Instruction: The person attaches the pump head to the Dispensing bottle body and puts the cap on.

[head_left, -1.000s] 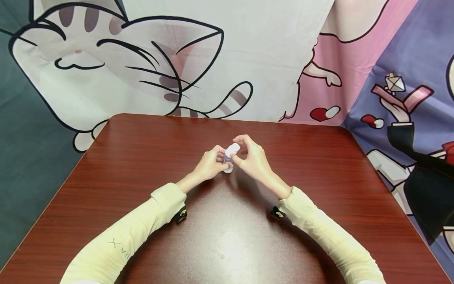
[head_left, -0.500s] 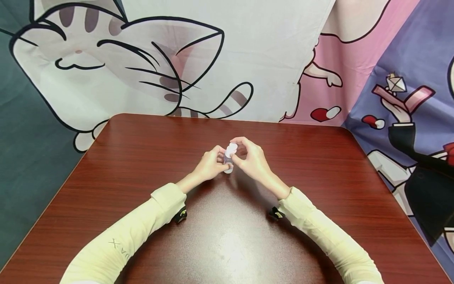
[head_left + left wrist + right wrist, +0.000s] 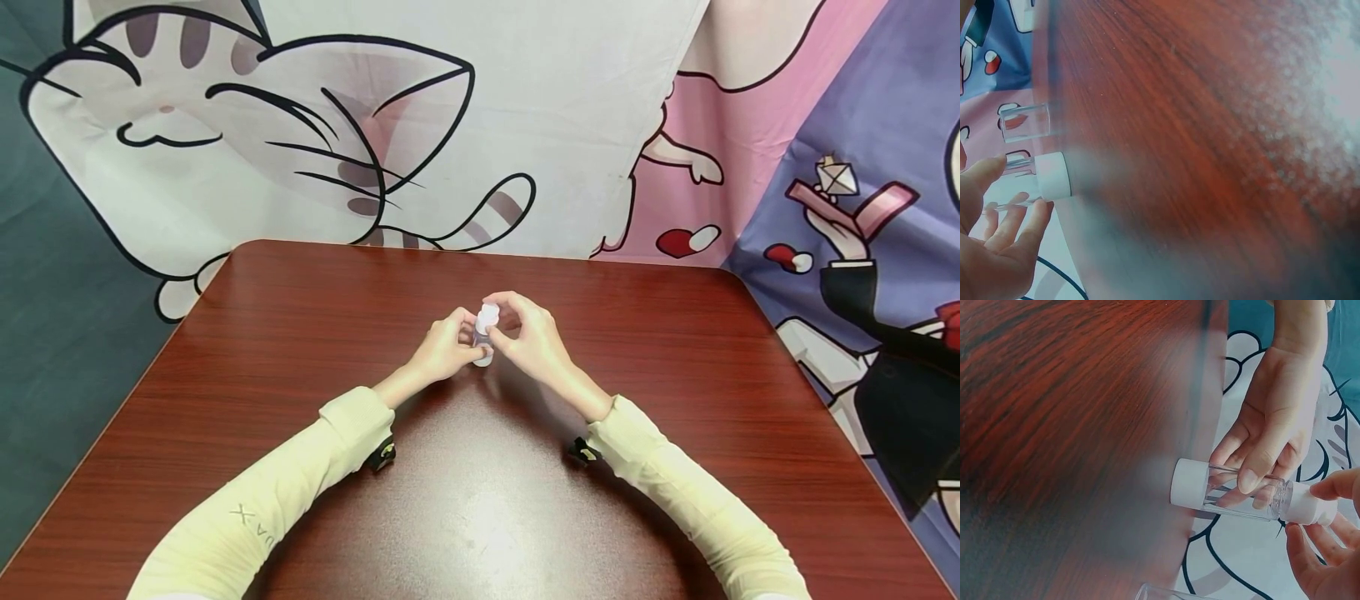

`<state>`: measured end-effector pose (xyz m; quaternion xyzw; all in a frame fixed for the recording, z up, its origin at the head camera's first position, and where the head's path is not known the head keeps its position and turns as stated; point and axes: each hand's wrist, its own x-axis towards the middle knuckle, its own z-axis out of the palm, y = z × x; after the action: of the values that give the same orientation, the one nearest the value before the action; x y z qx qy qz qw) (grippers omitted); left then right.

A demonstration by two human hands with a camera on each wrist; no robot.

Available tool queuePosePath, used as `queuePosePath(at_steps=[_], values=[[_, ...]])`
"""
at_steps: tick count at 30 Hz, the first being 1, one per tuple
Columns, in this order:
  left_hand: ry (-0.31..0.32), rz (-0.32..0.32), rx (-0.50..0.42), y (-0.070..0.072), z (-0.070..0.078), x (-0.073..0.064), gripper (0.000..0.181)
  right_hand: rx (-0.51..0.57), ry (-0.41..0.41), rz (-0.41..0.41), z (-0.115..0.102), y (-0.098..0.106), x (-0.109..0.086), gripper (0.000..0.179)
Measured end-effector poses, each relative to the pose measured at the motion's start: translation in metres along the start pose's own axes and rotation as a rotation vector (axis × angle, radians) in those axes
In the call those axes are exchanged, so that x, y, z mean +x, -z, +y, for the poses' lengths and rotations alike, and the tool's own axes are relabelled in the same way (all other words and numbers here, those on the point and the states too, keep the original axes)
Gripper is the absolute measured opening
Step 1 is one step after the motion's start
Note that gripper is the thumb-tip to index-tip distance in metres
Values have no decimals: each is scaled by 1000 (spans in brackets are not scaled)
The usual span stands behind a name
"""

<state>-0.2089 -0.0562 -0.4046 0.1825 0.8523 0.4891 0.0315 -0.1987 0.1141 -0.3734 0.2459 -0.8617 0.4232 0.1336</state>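
A small clear bottle [image 3: 1244,497] with a white base [image 3: 1189,483] stands upright on the table. My left hand [image 3: 438,346] grips its transparent body, fingers on one side and thumb on the other. At the bottle's neck, a white pump top [image 3: 1304,504] is pinched between the thumb and fingers of my right hand [image 3: 531,335]. The top sits in line with the bottle; whether its threads are engaged I cannot tell. Beside the bottle, the left wrist view has a clear open-ended cap [image 3: 1025,123], whose edge also shows in the right wrist view.
The dark red wooden table [image 3: 480,483] reflects a bright glare near its front. A cloth printed with cartoon figures [image 3: 315,125] hangs behind the far edge. Black wrist devices sit under both cuffs.
My right hand has shifted slightly left and down, bringing the white pump top from a tilted, offset pose to upright over the bottle. The left hand has stayed in place.
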Motion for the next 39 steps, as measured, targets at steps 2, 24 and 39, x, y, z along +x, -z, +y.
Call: queuePosePath(at_steps=[2, 24, 39], values=[[-2, 0, -1, 0, 0, 0, 39, -3, 5, 2, 1, -1, 0, 36], [-18, 5, -3, 0, -1, 0, 40, 120, 12, -40, 3, 2, 3, 40], [-23, 3, -5, 0, -1, 0, 39, 106, 27, -33, 3, 2, 1, 39]])
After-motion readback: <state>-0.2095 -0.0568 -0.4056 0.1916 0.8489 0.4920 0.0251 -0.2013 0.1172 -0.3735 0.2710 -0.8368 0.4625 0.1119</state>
